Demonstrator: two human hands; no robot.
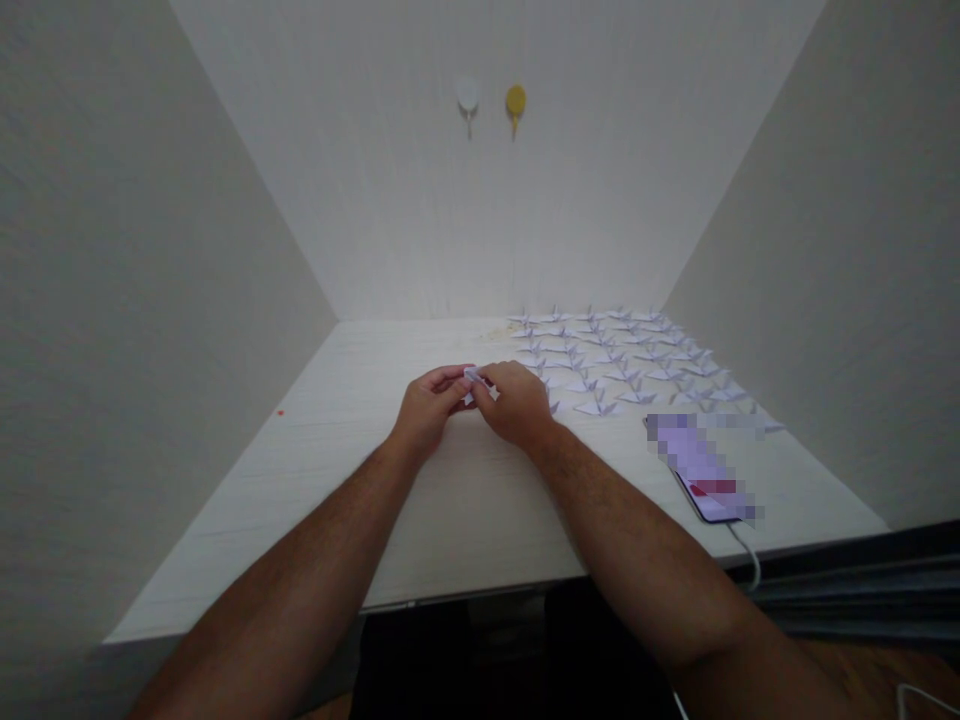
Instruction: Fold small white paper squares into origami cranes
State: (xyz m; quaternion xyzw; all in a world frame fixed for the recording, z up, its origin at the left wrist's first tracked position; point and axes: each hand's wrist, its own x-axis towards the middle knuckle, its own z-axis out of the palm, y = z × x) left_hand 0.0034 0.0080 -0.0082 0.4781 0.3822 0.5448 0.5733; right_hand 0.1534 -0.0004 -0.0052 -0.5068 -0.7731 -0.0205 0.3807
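A small piece of folded white paper is held between both hands over the middle of the table. My left hand pinches it from the left, fingers closed round it. From the right, my right hand grips the same paper between thumb and fingers. The fingers hide much of the paper, so its full shape cannot be made out. Just beyond and to the right of my right hand stand rows of several white origami cranes.
A phone with a blurred screen lies at the right, its white cable running off the table's front edge. Walls enclose the left, back and right sides. A white hook and a yellow hook are on the back wall.
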